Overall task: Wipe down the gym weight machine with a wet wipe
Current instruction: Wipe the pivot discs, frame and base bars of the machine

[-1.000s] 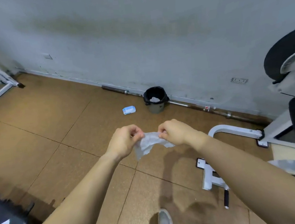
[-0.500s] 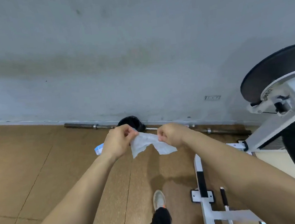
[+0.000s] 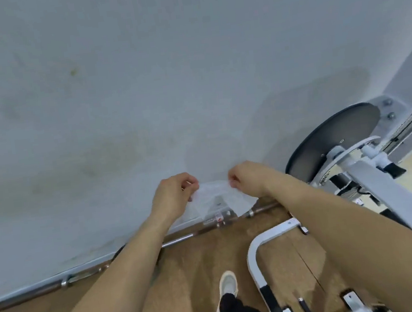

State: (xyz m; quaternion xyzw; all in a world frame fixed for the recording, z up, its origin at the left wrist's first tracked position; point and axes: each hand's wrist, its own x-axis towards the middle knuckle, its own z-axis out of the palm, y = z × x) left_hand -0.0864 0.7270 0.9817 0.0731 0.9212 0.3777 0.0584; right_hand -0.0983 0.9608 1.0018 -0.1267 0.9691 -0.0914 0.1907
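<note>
A thin white wet wipe (image 3: 217,197) is stretched out in front of me between both hands. My left hand (image 3: 174,195) pinches its left edge and my right hand (image 3: 247,180) pinches its right edge, at about chest height before the grey wall. The white weight machine (image 3: 371,178) stands to my right, with a black round weight plate (image 3: 331,139) on its arm and a curved white base tube (image 3: 256,250) on the floor. Neither hand touches the machine.
A long steel barbell (image 3: 85,273) lies along the foot of the wall. The floor is brown cork tile (image 3: 190,298). My shoe (image 3: 226,290) and dark trouser leg show below. More white machine feet (image 3: 350,301) sit at the bottom right.
The view has swung right and up toward the machine; the bin and wipe pack have left the view. Both hands still hold the wipe, now spread a little wider.
</note>
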